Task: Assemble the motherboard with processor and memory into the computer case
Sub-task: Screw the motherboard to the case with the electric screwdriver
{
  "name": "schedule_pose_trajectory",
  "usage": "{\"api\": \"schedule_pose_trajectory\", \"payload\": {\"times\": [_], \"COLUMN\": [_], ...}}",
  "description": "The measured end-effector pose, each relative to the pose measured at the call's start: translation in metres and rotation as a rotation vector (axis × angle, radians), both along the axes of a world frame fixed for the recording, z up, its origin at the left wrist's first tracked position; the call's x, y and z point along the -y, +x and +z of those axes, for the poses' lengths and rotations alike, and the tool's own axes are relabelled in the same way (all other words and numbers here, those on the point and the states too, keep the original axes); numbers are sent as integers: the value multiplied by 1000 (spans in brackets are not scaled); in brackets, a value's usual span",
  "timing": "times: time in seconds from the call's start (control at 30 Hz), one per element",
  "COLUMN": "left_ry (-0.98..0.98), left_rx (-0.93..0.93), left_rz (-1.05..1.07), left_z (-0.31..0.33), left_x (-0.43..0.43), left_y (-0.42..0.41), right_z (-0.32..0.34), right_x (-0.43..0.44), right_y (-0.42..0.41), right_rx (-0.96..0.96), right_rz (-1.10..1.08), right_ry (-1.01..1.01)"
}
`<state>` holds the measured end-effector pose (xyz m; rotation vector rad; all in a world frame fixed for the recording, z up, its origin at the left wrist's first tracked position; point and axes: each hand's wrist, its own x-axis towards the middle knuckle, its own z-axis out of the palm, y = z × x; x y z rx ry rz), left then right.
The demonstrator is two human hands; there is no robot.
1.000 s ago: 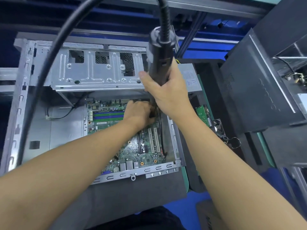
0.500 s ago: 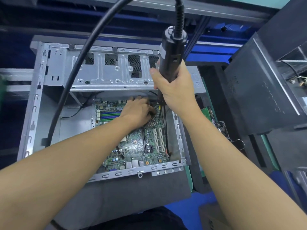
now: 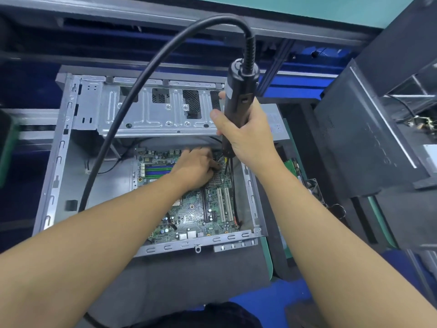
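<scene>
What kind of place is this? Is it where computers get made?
Probably a computer assembly workshop: an open computer case with a motherboard inside, a corded electric screwdriver in the right hand, and what looks like another dark case alongside.

Legible text: none. Entries you can see but not read:
- white label (image 3: 276,126) on the grey box (image 3: 280,136) at the far right corner of the computer case (image 3: 62,162), print too small;
- faint marks across the black panel (image 3: 354,147) to your right, undecipherable.

An assembly workshop: corded electric screwdriver (image 3: 238,100), open computer case (image 3: 68,143) (another case (image 3: 354,147) alongside).
</scene>
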<state>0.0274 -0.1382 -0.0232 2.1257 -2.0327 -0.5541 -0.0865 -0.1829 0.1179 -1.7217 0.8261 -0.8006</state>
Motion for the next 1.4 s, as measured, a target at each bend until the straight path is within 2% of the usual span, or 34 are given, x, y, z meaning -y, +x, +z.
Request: {"api": "schedule_pose_trajectory", "payload": {"times": [0.13, 0.23, 0.47, 0.67, 0.77, 0.87, 0.97, 1.03, 1.1, 1.23, 1.4], "left_ry": [-4, 63, 230, 130, 62, -127, -327, -446, -513, -419, -39], "left_rx": [-56, 68, 377, 416, 321, -8, -152, -231, -285, -279, -248], "left_rz": [11, -111, -170, -182, -67, 246, 450, 439, 329, 169, 110], "left_z": [0, 0, 0, 1, 14, 39, 72, 96, 118, 133, 107], "left_x": [-7, -10, -6, -5, -4, -7, -9, -6, 1, 26, 59], "left_y": [10, 9, -25, -23, -18, -10, -13, -27, -49, -110, -173], "right_z": [28, 55, 100, 121, 134, 145, 150, 149, 144, 128, 98], "right_x": [-6, -12, -19, -15, -10, -4, 4, 9, 16, 34, 56], "right_y": [1, 3, -11, -32, -42, -52, -65, -78, -93, -130, -181], "right_rx": [52, 95, 176, 280, 325, 349, 340, 341, 334, 315, 270], "right_rz": [37, 68, 28, -72, -81, -72, -75, -63, -71, -108, -169], "right_ry": [-71, -133, -175, -163, -185, -193, -203, -189, -164, -116, -73]}}
